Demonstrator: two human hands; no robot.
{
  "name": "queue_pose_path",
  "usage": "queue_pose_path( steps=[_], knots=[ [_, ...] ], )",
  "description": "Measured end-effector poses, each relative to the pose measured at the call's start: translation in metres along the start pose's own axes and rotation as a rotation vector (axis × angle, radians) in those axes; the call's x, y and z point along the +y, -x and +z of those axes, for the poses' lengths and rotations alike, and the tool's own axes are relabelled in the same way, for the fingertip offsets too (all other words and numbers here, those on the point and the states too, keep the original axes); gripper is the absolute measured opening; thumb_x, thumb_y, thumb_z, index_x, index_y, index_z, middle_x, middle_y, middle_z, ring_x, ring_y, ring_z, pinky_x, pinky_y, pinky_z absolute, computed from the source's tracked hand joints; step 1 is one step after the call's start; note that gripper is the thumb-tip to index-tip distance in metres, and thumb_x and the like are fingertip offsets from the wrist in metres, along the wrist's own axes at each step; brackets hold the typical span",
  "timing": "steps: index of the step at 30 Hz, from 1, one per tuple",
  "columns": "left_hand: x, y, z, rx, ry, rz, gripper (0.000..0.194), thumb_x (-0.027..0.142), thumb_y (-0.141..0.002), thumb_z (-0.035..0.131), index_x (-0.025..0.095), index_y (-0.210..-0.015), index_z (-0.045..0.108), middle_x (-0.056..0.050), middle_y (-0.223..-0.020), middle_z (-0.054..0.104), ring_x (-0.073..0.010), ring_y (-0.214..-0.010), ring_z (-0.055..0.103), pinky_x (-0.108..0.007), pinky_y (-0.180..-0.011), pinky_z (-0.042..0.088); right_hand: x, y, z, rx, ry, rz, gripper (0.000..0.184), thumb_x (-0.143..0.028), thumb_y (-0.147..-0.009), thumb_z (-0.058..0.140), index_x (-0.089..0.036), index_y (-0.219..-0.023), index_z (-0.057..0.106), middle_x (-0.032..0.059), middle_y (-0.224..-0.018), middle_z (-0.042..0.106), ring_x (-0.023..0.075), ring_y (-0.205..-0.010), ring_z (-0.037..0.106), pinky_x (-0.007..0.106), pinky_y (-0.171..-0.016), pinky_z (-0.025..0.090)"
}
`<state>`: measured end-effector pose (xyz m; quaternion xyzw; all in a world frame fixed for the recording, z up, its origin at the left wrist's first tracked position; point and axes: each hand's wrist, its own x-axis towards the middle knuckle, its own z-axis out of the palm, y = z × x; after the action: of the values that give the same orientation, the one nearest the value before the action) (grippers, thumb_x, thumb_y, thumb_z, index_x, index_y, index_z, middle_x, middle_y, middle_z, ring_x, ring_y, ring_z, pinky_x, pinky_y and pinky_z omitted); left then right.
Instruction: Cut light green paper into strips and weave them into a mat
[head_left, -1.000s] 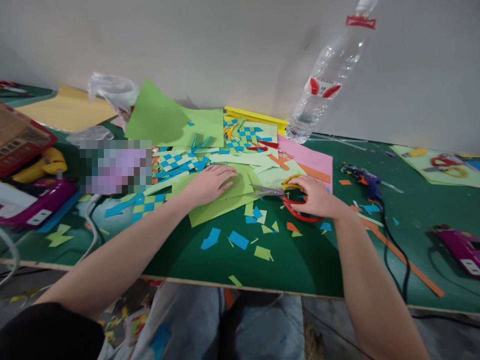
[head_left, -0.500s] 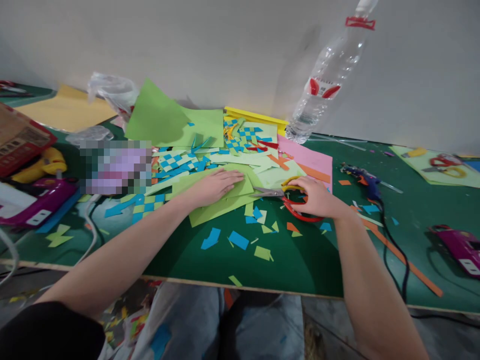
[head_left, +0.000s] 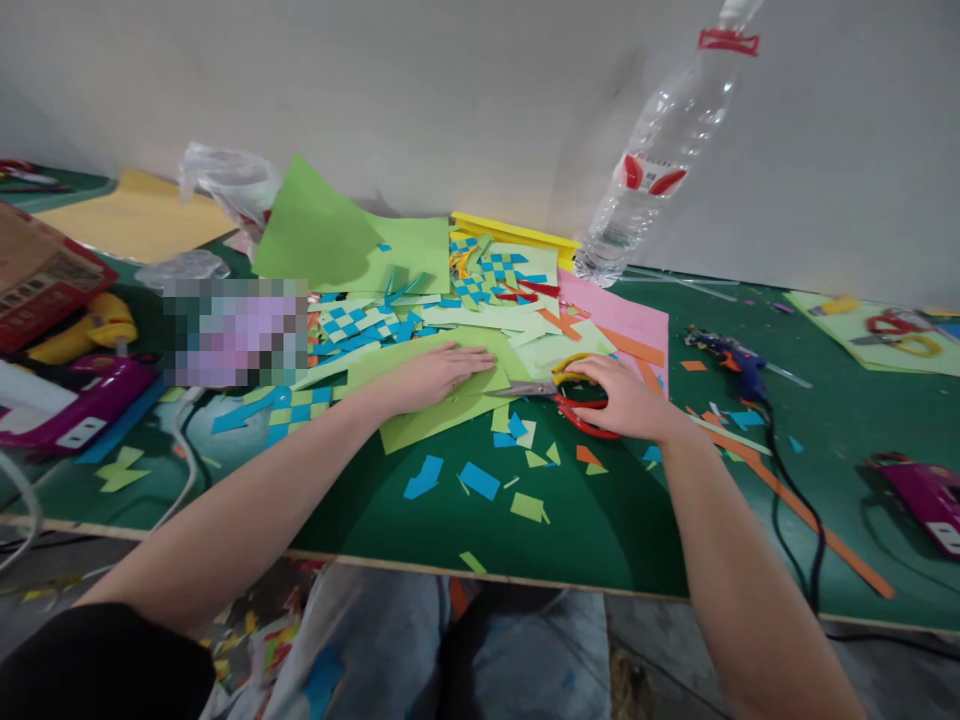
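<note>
My left hand [head_left: 433, 372] lies flat with fingers stretched out on a folded green paper sheet [head_left: 442, 405] in the middle of the green table [head_left: 600, 520]. My right hand [head_left: 619, 395] grips the handles of red-and-yellow scissors [head_left: 564, 392], whose blades point left toward the green sheet. Blue-and-green woven paper pieces [head_left: 360, 325] lie just behind my left hand. Small blue and green paper scraps [head_left: 480, 480] are scattered in front of both hands.
A clear plastic bottle [head_left: 649, 170] leans at the wall. A pink sheet [head_left: 626, 320] and orange strip [head_left: 810, 520] lie right, with a glue gun [head_left: 731, 358] and its black cord. Magenta devices [head_left: 926, 495] [head_left: 75, 400] sit at both sides; other scissors [head_left: 896, 332] far right.
My left hand has flattened and slid slightly right on the green sheet. My right hand has moved the scissors a little left, toward the sheet.
</note>
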<state>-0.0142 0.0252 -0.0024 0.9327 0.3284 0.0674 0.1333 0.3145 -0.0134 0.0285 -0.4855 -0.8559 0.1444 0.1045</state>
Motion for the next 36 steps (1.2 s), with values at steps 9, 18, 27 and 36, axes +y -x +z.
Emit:
queue_pose_path(
  steps=[9, 18, 27, 36],
  knots=[
    [0.004, 0.001, -0.004, -0.019, 0.0, -0.013, 0.051, 0.016, -0.1, 0.023, 0.023, -0.146, 0.043, 0.001, -0.154, 0.04, -0.0119, -0.146, 0.027, -0.036, -0.123, 0.013, -0.005, 0.001, -0.002, -0.01, -0.003, -0.005, 0.044, -0.04, -0.076, 0.066, -0.025, -0.118, 0.063, 0.0098, -0.13, 0.061, 0.0328, -0.124, 0.054, 0.056, -0.105, 0.04],
    [0.004, 0.0, -0.003, -0.015, 0.006, -0.009, 0.052, 0.012, -0.098, 0.025, 0.022, -0.146, 0.043, 0.001, -0.154, 0.04, -0.0114, -0.146, 0.027, -0.036, -0.123, 0.012, -0.008, 0.0, 0.001, -0.039, -0.007, -0.011, 0.046, -0.043, -0.078, 0.065, -0.025, -0.12, 0.061, 0.0104, -0.133, 0.059, 0.0335, -0.126, 0.052, 0.057, -0.107, 0.036],
    [0.002, 0.0, -0.002, -0.021, 0.002, -0.004, 0.053, 0.012, -0.098, 0.025, 0.022, -0.147, 0.042, 0.001, -0.155, 0.039, -0.0122, -0.146, 0.027, -0.037, -0.123, 0.013, -0.019, -0.001, 0.003, 0.021, 0.015, -0.04, 0.042, -0.042, -0.08, 0.064, -0.025, -0.118, 0.06, 0.0106, -0.13, 0.061, 0.0322, -0.125, 0.053, 0.055, -0.106, 0.038],
    [0.003, 0.0, -0.004, -0.014, 0.0, -0.005, 0.052, 0.014, -0.099, 0.023, 0.022, -0.146, 0.043, 0.001, -0.155, 0.04, -0.0119, -0.146, 0.027, -0.037, -0.123, 0.012, -0.024, -0.002, 0.008, 0.026, -0.008, -0.055, 0.041, -0.04, -0.08, 0.064, -0.026, -0.119, 0.06, 0.01, -0.128, 0.061, 0.0319, -0.12, 0.056, 0.054, -0.103, 0.04]
  ],
)
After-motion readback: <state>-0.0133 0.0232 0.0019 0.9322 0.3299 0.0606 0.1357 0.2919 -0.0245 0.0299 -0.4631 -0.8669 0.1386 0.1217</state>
